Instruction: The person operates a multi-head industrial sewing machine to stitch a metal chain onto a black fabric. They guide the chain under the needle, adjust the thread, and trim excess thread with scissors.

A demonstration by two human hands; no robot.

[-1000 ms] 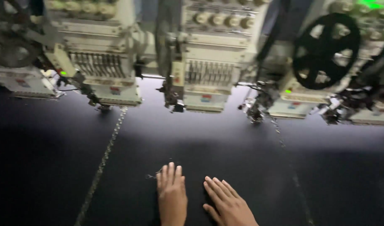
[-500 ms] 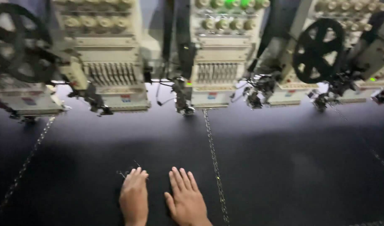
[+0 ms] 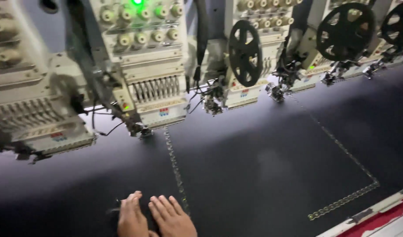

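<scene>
left hand: flat, palm down on black fabric, fingers spread, holding nothing | right hand: same, alongside, beside stitched line

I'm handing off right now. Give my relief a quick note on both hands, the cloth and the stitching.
Left hand: flat, fingers spread, pressing the black fabric sheet. Right hand: flat beside it, just left of the pale sequin stitch line.
The line runs down from the cream embroidery head with green lamp; another stitched line forms a corner on the right.
Done: outlines stitched. Inside the outlines: bare cloth. Hands hold nothing.
</scene>
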